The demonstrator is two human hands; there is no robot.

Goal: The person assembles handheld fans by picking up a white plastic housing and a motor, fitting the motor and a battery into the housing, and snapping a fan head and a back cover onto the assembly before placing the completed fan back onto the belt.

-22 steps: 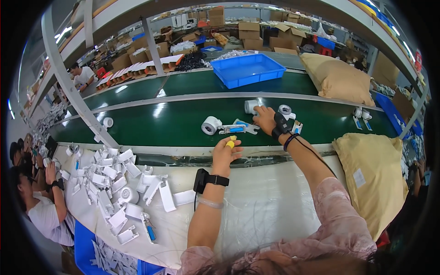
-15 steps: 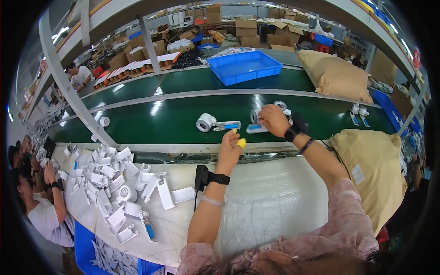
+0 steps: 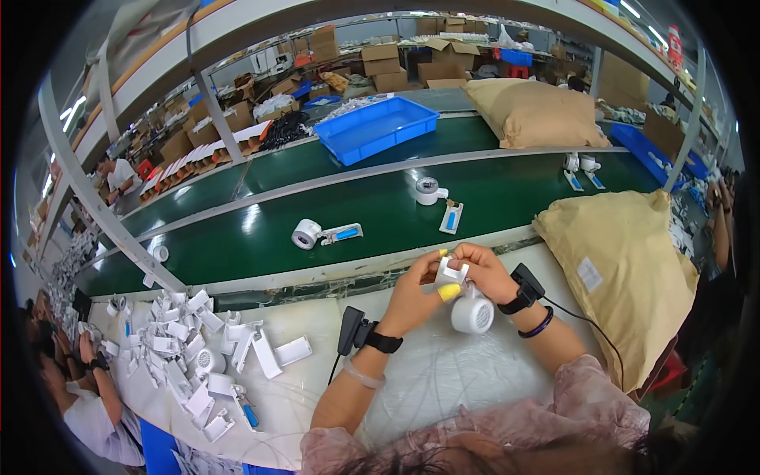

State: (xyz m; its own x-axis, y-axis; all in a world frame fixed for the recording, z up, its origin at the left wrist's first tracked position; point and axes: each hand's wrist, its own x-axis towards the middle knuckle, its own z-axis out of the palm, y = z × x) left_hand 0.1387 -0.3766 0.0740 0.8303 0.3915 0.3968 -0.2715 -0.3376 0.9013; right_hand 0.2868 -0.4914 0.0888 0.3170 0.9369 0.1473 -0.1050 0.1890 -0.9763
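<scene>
Both hands hold one white handheld fan, with its round slotted head (image 3: 473,313) hanging down below my fingers over the plastic-covered table. My left hand (image 3: 413,294), with yellow finger covers, is closed around the left side of its white handle (image 3: 451,274). My right hand (image 3: 484,274) pinches the same handle from the right, near its upper end. Fingers hide part of the handle. Beyond my hands, on the green belt, lie two fan units with round heads (image 3: 305,234) (image 3: 427,191), each beside an open handle with a blue battery (image 3: 346,233) (image 3: 451,218).
White plastic shells (image 3: 170,340) are heaped on the table at my left. A tan sack (image 3: 617,269) stands at my right, another (image 3: 538,119) beyond the belt. A blue tray (image 3: 378,131) sits at the back. Metal posts (image 3: 103,190) frame the bench. A co-worker (image 3: 91,396) is at far left.
My hands have come back from the belt to above the table, now together on a white fan. The view has shifted, so the tray and sacks appear further left.
</scene>
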